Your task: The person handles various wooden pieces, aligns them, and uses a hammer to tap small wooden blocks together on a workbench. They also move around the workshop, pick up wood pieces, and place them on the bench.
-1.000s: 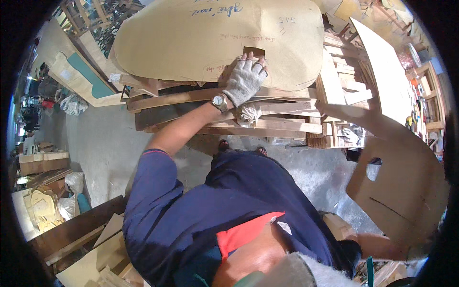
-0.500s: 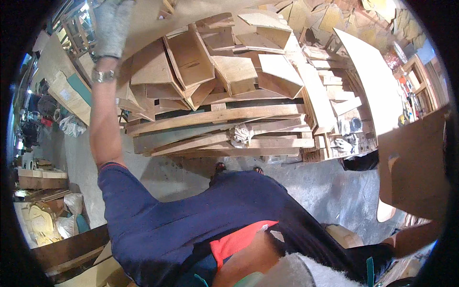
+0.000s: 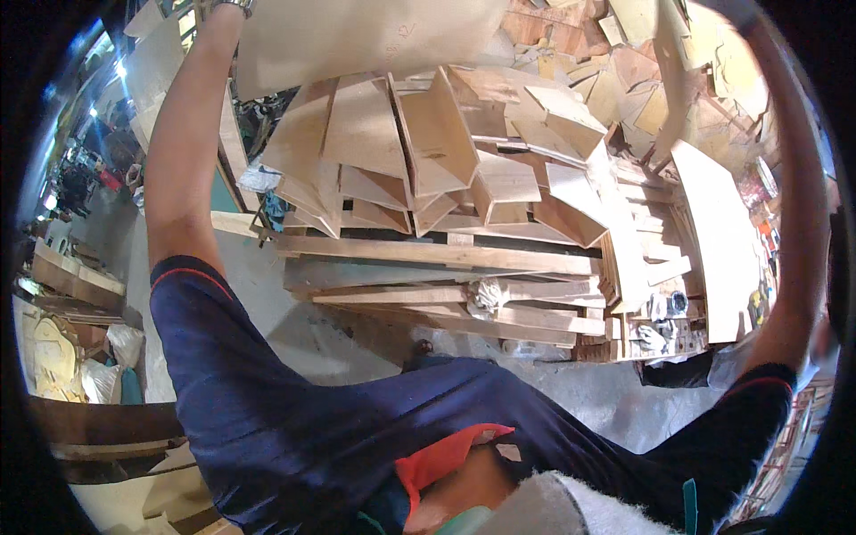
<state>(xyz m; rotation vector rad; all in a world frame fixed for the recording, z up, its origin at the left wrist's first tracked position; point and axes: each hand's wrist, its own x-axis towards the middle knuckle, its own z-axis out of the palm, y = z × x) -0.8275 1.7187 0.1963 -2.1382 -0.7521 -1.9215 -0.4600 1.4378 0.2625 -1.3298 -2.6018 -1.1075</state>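
My left forearm (image 3: 189,152) reaches up the left side, with a watch (image 3: 234,6) at the wrist by the top edge; the hand itself is cut off. Close beside that wrist lies a large pale wooden board (image 3: 374,40) with small handwritten marks. My right forearm (image 3: 798,187) rises along the right rim, its hand also outside the picture. Nearest to it on the inner side stands a narrow curved wooden piece (image 3: 675,85). Below the board, several angled open plywood boxes (image 3: 437,134) rest in a cluster on wooden beams.
A pallet-like stack of beams (image 3: 437,254) lies before me, with a crumpled white bundle (image 3: 486,297) on it. A tall pale panel (image 3: 713,241) leans at the right. Yellowish offcuts (image 3: 642,98) cover the far right. Grey floor (image 3: 267,312) lies nearer, with wood scraps at left.
My right arm has swung from low right up along the right rim; the brown panel there is gone from that spot. My left gloved hand has passed beyond the top edge. The view has shifted.
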